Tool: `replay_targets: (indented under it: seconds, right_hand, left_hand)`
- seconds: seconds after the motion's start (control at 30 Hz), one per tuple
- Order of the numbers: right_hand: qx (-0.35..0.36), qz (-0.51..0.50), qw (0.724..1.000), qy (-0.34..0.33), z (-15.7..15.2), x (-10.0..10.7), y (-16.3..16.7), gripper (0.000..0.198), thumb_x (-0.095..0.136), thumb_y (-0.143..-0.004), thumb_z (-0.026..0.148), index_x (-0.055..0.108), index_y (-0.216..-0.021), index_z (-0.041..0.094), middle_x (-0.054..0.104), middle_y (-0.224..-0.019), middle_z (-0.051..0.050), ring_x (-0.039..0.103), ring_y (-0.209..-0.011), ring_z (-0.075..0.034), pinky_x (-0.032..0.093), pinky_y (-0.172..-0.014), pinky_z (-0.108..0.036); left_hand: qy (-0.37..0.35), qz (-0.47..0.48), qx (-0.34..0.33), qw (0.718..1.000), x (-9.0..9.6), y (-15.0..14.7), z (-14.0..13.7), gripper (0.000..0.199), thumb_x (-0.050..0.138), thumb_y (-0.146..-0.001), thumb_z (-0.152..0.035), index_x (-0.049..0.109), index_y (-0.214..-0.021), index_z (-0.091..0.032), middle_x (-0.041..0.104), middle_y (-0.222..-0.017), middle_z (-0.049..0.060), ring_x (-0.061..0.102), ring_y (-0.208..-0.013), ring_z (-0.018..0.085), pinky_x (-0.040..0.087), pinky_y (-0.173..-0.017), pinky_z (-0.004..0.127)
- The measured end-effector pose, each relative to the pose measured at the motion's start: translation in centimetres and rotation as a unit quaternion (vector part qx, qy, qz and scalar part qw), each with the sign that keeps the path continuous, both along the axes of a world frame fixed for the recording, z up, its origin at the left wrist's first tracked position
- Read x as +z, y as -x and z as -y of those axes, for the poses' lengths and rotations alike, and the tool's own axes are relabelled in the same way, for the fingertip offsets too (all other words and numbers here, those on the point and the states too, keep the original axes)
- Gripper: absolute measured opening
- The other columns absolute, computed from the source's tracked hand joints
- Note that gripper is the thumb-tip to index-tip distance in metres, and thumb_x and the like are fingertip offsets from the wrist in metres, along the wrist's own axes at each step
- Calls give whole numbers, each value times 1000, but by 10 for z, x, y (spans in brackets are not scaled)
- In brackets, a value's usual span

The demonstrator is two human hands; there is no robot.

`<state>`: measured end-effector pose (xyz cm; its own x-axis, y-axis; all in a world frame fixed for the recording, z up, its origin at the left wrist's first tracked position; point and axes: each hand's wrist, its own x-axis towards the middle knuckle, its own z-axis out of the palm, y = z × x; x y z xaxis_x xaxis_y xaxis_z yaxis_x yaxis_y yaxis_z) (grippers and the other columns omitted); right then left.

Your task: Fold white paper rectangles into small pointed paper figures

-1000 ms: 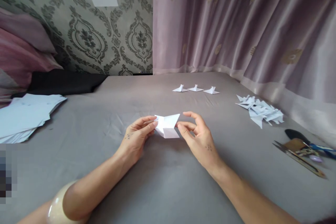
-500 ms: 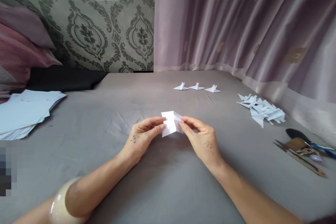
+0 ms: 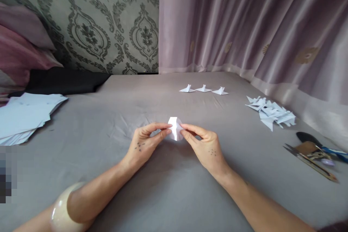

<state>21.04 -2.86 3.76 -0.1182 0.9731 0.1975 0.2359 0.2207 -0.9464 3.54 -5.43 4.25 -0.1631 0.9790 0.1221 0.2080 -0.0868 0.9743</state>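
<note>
A small white piece of folded paper [image 3: 174, 130] is held up between my two hands over the grey cloth surface [image 3: 174, 195]. My left hand [image 3: 148, 138] pinches its left edge between thumb and fingers. On the opposite edge, my right hand [image 3: 202, 140] pinches it the same way. Creases run down the paper, and its sides bend away from the bright middle. The fingertips cover both side edges.
Three folded paper birds [image 3: 203, 88] stand in a row farther back. To the right lies a pile of folded paper pieces [image 3: 272, 112], with scissors [image 3: 310, 163] nearer me. A stack of white paper sheets [image 3: 29, 116] lies at left, before a black cloth [image 3: 65, 81].
My right hand has moved left, closer to my left hand. The paper between them now looks narrower, its sides drawn in.
</note>
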Motion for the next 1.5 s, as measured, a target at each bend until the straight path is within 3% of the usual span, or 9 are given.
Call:
replay_targets:
  seconds: [0.3, 0.57, 0.77, 1.0, 1.23, 1.5]
  right_hand:
    - [1, 57, 994, -89, 1, -6, -3, 16, 65, -84, 32, 76, -93, 26, 74, -90, -1, 68, -83, -18, 55, -75, -30]
    - [18, 133, 975, -175, 3, -9, -2, 28, 56, -91, 24, 68, -115, 30, 71, -88, 0, 64, -77, -15, 50, -76, -32]
    - [16, 184, 960, -211, 4, -10, -4, 29, 51, -94, 24, 67, -118, 29, 68, -83, 0, 62, -73, -13, 47, -73, -31]
    - [2, 205, 951, -233, 4, -10, -3, 26, 53, -93, 22, 69, -113, 29, 69, -82, 0, 64, -73, -13, 45, -75, -31]
    - [1, 211, 947, -243, 5, -12, -1, 25, 53, -93, 20, 71, -109, 28, 68, -82, -1, 64, -73, -13, 44, -75, -31]
    - [3, 148, 967, -209, 6, -9, 1, 22, 56, -92, 22, 73, -104, 27, 67, -82, -2, 62, -74, -14, 48, -74, -31]
  left_hand:
    - [-98, -63, -6, 993, 0, -1, 2, 7, 69, -79, -26, 76, -82, -24, 71, -82, 2, 63, -77, 16, 48, -76, 26]
    - [-97, -92, -9, 991, 3, -1, 3, 12, 66, -83, -26, 76, -90, -24, 68, -85, 3, 61, -79, 16, 47, -74, 26]
    - [-104, -118, -4, 987, 2, -2, 5, 16, 63, -85, -24, 75, -96, -25, 65, -86, 2, 61, -80, 15, 46, -75, 25]
    - [-125, -157, 1, 980, -1, -2, 5, 16, 64, -85, -24, 76, -95, -27, 62, -79, 1, 59, -73, 13, 46, -67, 24]
    - [-137, -160, 6, 978, -1, -2, 5, 14, 65, -84, -24, 75, -92, -27, 63, -79, 1, 59, -74, 14, 46, -68, 24]
    - [-128, -114, -16, 985, -1, -2, 3, 11, 64, -85, -23, 74, -90, -26, 63, -82, 1, 59, -77, 13, 46, -73, 24]
